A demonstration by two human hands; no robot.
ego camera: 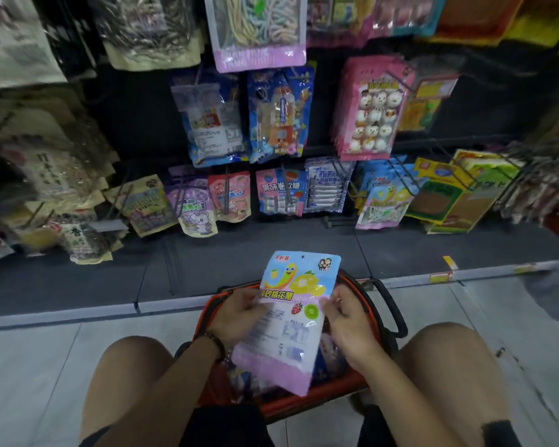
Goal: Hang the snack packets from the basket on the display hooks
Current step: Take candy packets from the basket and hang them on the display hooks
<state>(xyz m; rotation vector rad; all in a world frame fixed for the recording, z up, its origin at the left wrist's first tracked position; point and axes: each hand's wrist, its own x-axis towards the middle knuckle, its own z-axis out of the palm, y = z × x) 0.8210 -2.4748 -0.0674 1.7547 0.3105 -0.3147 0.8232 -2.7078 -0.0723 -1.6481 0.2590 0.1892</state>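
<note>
A light blue and pink snack packet point(291, 314) with cartoon fruit on it is held over the red basket point(317, 401) between my knees. My left hand point(236, 314) grips its left edge and my right hand point(349, 327) grips its right edge. More packets point(326, 356) lie in the basket under it, mostly hidden. Matching blue and pink packets point(383, 201) hang on a low display hook point(400, 171) ahead and to the right.
Rows of hanging packets fill the dark display: pink snowman packets point(371, 108), blue packets point(279, 114), yellow-green packs point(455, 191), brown bags point(58, 169) at left. A dark base ledge point(271, 253) runs below them. The basket's black handle point(392, 308) lies at its right.
</note>
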